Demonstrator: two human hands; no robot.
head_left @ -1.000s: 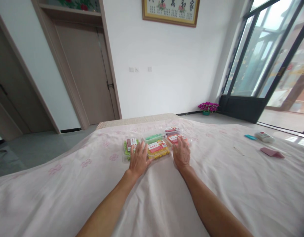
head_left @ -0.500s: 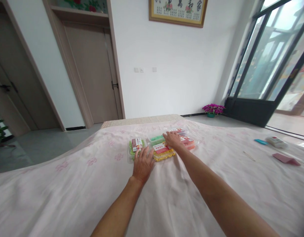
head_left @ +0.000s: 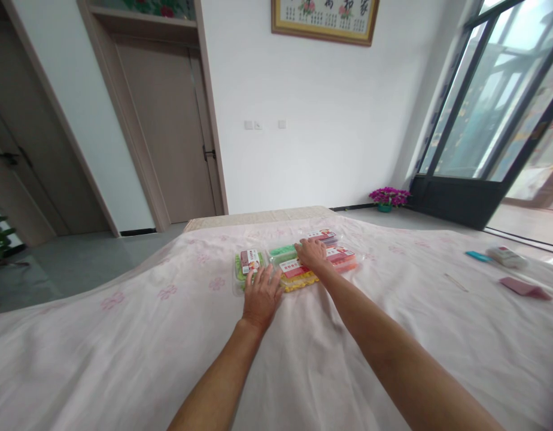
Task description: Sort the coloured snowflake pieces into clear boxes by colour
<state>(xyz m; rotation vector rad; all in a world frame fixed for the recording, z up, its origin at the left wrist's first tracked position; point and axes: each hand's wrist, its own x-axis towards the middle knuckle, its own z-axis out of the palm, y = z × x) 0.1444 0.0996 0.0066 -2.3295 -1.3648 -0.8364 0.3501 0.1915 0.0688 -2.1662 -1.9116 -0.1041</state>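
Note:
Several clear plastic packs with red-and-white labels lie close together on a pale cloth. My left hand [head_left: 261, 297] rests with fingers spread at the near edges of a pack with green contents [head_left: 241, 263] and a pack with yellow contents [head_left: 298, 281]. Across the middle of the group lies my right hand [head_left: 311, 252], fingers stretched out over the packs and nothing visibly gripped. Beside its fingertips is a pack with mint-green contents [head_left: 282, 250]. A pack with orange-pink contents [head_left: 346, 257] sits to its right, and another labelled pack [head_left: 324, 235] lies behind it.
The pink-flowered white cloth [head_left: 137, 353] covers the broad surface. At right lie a blue item [head_left: 477, 256], a white packet [head_left: 506, 257], a thin stick [head_left: 456, 282] and a folded pink item [head_left: 525, 288]. Purple flowers [head_left: 388, 196] stand on the floor by the glass door.
Both hands and the packs keep nearly the same places. The view has shifted very slightly.

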